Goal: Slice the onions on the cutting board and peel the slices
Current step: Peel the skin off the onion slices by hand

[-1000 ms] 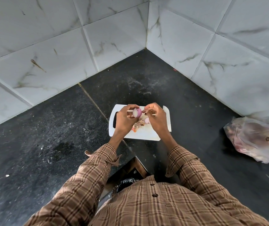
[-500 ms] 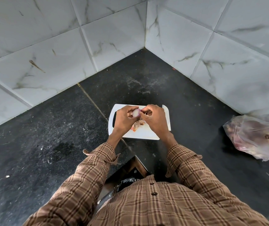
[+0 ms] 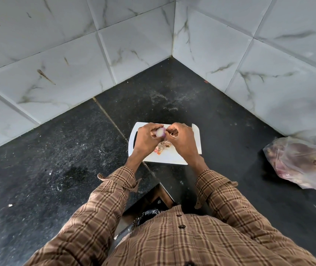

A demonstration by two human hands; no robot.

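Note:
A white cutting board lies on the dark counter in front of me. Above it my left hand grips a purple onion piece with its pale cut face turned toward me. My right hand is beside it, fingers curled, fingertips pinching at the onion's right edge where the skin is. A small heap of brown and pink onion peels lies on the board under the hands. Both hands hide much of the board. No knife shows.
A clear plastic bag of onions lies on the counter to the right. White marble-pattern tiled walls meet in a corner behind the board. A bin lined with a black bag sits below the counter edge near my body.
Both hands have closed in on the onion piece. The second onion piece seen on the board a second ago is hidden behind the hands now.

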